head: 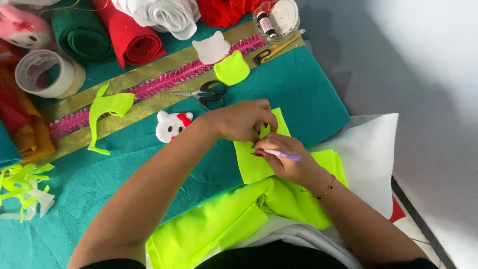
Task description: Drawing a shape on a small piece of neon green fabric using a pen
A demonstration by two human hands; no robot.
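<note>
My left hand [242, 120] presses a small neon-green felt shape [264, 130] down onto a sheet of neon-green felt [251, 167], fingers pinched on it. My right hand [287, 160] grips a purple pen [283, 155] whose tip rests at the edge of that shape. The felt sheet lies on teal felt [308, 94] and runs down toward my lap in folds. A bracelet sits on my right wrist.
Black scissors [207, 93], a white cat-face cutout with a red bow [172, 125], white [211, 48] and green [232, 68] cat-head cutouts, green scraps [107, 112], a tape roll [44, 73], felt rolls [130, 35], a clear sewing box [277, 19], white felt [371, 149].
</note>
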